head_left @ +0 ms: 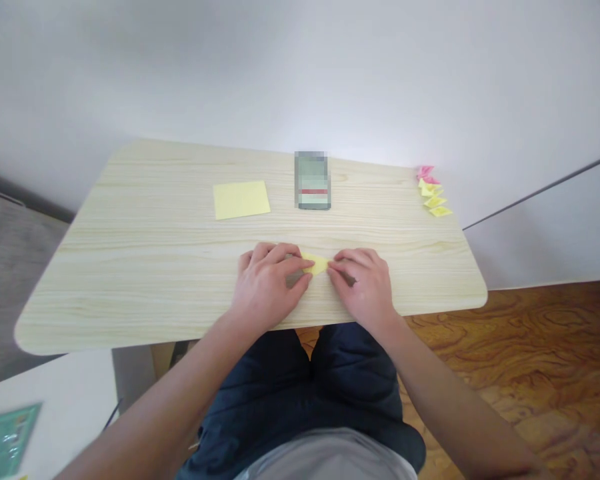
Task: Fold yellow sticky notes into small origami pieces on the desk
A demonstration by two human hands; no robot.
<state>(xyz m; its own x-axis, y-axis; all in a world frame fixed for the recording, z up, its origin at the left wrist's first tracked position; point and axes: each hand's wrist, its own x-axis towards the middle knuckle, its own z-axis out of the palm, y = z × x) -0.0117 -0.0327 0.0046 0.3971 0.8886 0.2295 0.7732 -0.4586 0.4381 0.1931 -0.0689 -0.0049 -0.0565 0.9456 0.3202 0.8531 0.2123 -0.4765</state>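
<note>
A small folded piece of yellow paper lies low over the table, near its front edge, between my two hands. My left hand pinches its left end with thumb and index finger, the other fingers resting curled on the tabletop. At the paper's pointed right tip, my right hand closes thumb and fingertips. Parts of the paper's left side are covered by my left fingers.
The pale wood-grain table stands against a white wall. A yellow paper pad lies at the back, beside a phone-like object with a blurred screen. Several folded yellow papers and pink folded paper line the right edge.
</note>
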